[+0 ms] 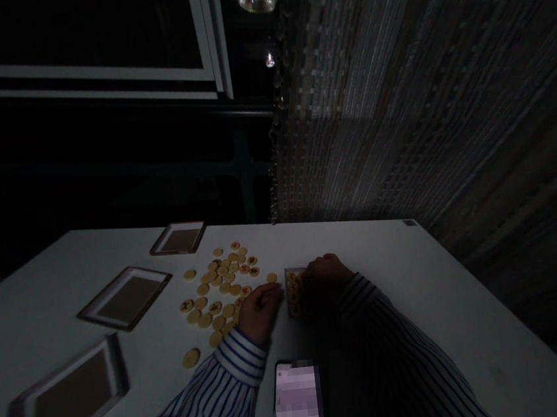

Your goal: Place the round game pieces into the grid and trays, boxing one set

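Observation:
Round wooden Chinese chess pieces [216, 280] lie scattered on the white table, some with red or black characters facing up. My left hand [258, 311] hovers at the right edge of this spread, its fingers curled together; anything between them is hidden. One plain piece [272, 277] lies just beyond its fingertips. My right hand [328, 275] is closed over the right side of a small shallow box [288, 295], where rows of pieces [294, 293] with red characters show at the left. Its fingertips are lost in shadow, so what they grip does not show.
Three shallow rectangular trays or lids [127, 297] with brown insides line the left side of the white table [420, 326]. A phone [296, 402] lies near the front edge, its screen lit. Behind the table hangs a string curtain [350, 128]. The room is dim.

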The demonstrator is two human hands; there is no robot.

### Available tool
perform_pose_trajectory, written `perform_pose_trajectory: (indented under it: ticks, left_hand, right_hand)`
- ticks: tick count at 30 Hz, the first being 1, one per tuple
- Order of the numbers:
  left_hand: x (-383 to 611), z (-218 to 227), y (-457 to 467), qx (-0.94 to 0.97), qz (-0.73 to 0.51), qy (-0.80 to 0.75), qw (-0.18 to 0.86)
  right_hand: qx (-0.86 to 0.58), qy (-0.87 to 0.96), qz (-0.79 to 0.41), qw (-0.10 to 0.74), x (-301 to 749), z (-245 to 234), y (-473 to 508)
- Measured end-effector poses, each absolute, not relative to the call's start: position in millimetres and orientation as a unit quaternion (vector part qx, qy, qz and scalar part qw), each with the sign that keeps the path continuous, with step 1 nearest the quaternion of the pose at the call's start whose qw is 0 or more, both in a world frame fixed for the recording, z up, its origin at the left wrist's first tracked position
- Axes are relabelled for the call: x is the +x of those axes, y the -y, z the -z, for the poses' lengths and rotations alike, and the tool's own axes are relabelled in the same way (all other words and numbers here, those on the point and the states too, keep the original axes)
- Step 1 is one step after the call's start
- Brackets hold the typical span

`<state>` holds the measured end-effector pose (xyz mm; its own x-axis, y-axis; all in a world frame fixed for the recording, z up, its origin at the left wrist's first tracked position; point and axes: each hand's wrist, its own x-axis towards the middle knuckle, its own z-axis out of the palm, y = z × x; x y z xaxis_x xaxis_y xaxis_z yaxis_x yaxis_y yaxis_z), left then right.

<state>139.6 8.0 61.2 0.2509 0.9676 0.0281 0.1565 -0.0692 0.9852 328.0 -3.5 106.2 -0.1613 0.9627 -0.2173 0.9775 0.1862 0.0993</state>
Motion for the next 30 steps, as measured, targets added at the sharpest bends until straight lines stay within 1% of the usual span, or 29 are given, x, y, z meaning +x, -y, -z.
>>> perform_pose_trajectory:
  ticks: [5, 16, 21, 30]
  left_hand:
    - [139.8, -60.2, -7.5, 0.602, -0.407, -0.457, 0.513]
    - [139.8, -60.7, -7.6, 0.596, -0.409, -0.457, 0.518]
    - [139.5, -59.5, -7.1, 0.589, -0.412, -0.455, 0.526]
    - [139.6, -65.3, -6.5, 0.612, -0.401, -0.468, 0.495]
  right_hand:
    - [0.635, -0.766, 0.033, 0.095, 328.6, -105.7, 4.6]
    - [0.63, -0.769, 0.007, 0.107, 327.0, -105.3, 6.1]
    - [0.631, -0.769, 0.016, 0.101, 326.4, -107.9, 6.6]
    - [0.633, -0.766, 0.023, 0.109, 324.5, -112.1, 8.2]
